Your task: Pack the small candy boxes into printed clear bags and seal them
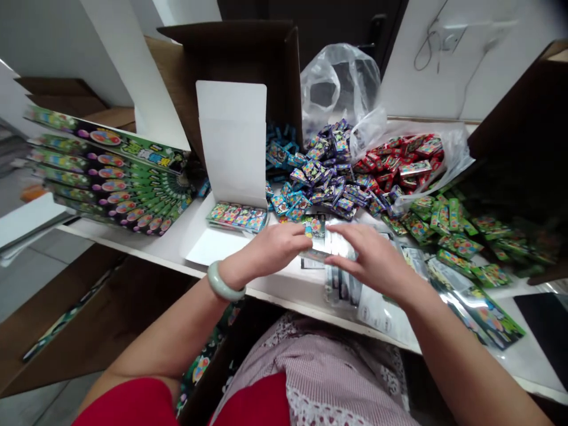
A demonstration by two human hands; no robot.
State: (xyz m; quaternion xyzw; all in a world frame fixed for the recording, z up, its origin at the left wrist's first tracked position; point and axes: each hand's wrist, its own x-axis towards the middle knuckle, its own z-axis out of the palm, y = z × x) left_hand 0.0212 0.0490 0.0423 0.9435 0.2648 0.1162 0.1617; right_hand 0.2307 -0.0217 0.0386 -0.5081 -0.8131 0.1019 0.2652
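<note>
Between my hands is a small printed packet (pixel 315 226) with a shiny lower edge. My left hand (pixel 279 248), wearing a pale green bangle (pixel 225 282), has its fingers closed at the packet's left side. My right hand (pixel 370 254) curves around its right side, thumb below and index finger above. Beneath and beside the right hand lie clear plastic sleeves (pixel 341 284). To the left stands a white display box (pixel 233 136) with its lid up, and a row of colourful small packets (pixel 237 216) lies inside it.
Behind my hands are piles of blue packets (pixel 290 201), purple packets (pixel 331 177), red packets (pixel 412 163) in a plastic bag (pixel 457 151), and green packets (pixel 457 242). Stacked printed boxes (pixel 119 177) stand left; a cardboard box (pixel 239 59) is at the back.
</note>
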